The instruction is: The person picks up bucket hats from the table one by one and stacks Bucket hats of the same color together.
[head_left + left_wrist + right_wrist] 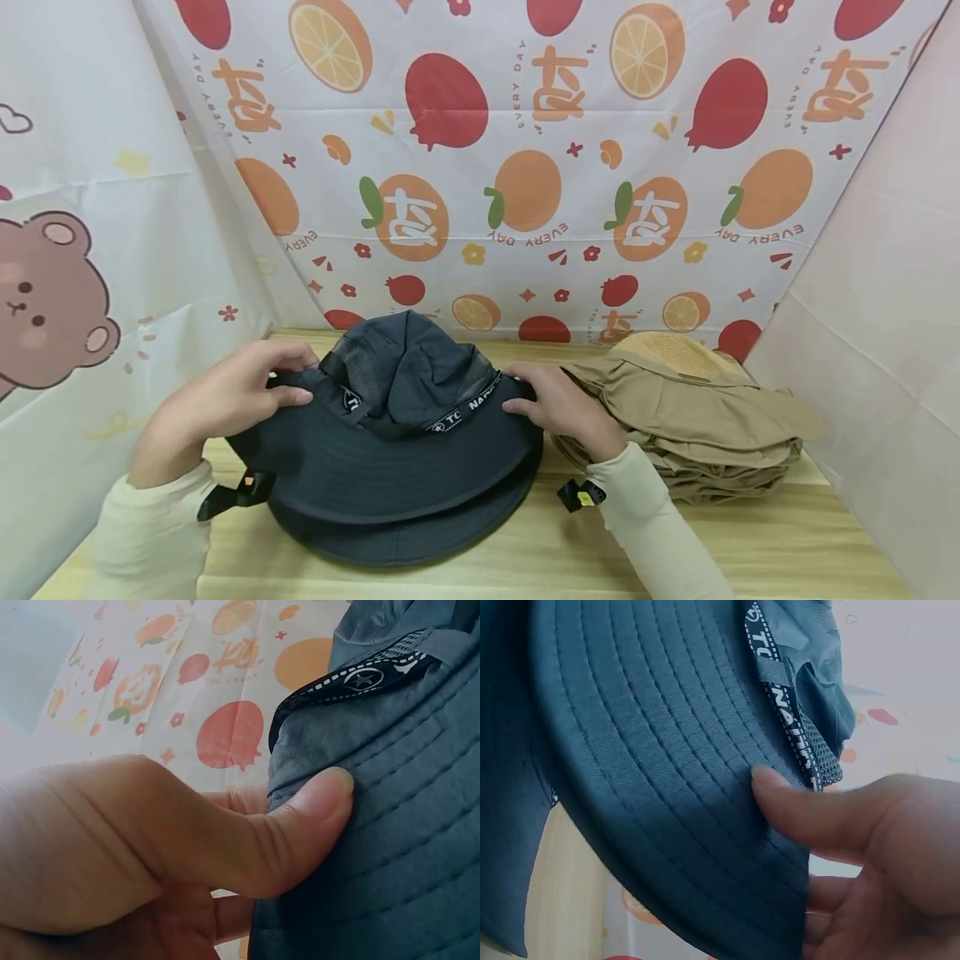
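Note:
A dark navy sun hat point(390, 475) with a wide stitched brim and a lettered band is held between both hands. My left hand point(232, 396) pinches the brim at its left side, thumb on top and fingers beneath. At the opposite side, my right hand point(558, 404) pinches the brim the same way; in the right wrist view the thumb point(787, 802) presses near the band. Below this hat, a second dark hat's brim point(420, 546) shows at the front. How far the upper hat is lifted off it is hard to tell in the head view.
To the right lies a stack of khaki hats point(705, 417), the top one with a straw-coloured crown, close beside my right forearm. Everything stands on a light wooden table point(600, 550). Fruit-printed cloth point(525, 275) hangs behind, with white cloth walls at both sides.

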`<state>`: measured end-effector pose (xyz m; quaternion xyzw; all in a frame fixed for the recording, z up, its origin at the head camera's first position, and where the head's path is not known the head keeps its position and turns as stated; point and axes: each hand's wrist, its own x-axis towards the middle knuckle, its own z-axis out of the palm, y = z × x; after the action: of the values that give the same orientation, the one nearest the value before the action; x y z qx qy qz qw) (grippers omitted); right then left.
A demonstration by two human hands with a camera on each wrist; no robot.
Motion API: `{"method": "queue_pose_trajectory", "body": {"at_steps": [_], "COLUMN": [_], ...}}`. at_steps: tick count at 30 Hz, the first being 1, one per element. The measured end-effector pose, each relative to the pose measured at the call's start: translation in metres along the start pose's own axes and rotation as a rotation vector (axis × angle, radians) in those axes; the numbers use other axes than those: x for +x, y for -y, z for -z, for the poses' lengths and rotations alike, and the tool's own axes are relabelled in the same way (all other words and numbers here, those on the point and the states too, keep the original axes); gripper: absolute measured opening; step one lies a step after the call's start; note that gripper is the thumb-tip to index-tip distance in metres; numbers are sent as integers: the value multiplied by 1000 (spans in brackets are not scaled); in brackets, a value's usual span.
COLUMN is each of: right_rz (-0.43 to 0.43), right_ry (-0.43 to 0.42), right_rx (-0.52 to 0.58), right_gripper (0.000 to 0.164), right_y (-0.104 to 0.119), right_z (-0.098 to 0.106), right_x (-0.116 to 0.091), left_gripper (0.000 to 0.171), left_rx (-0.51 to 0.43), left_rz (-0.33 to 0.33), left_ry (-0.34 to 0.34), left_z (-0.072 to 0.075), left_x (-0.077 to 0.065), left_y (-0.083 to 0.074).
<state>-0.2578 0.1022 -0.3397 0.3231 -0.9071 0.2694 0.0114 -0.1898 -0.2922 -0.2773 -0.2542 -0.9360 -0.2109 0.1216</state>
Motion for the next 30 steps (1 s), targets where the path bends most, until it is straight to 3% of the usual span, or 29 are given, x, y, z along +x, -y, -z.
{"method": "queue_pose_trajectory", "body": {"at_steps": [6, 10, 14, 19, 25, 30], "right_rz": [24, 30, 29, 25, 5, 26], "right_ry": [-36, -63, -56, -33, 23, 73], "right_rx": [6, 36, 53, 41, 20, -10], "right_gripper": [36, 38, 37, 39, 42, 35], "right_y": [-1, -2, -2, -4, -3, -3], "right_z": [7, 13, 17, 24, 29, 25], "right_x": [-3, -5, -7, -11, -13, -10], "left_gripper": [20, 11, 17, 15, 4, 10], "left_rx": [19, 35, 67, 83, 72, 61], "left_rz": [57, 132, 196, 204, 157, 150], "left_ry": [40, 56, 70, 101, 149, 160], "left_z": [0, 1, 1, 0, 0, -2], "left_x": [3, 4, 5, 6, 5, 4], "left_y": [-1, -2, -4, -5, -3, 1]}}
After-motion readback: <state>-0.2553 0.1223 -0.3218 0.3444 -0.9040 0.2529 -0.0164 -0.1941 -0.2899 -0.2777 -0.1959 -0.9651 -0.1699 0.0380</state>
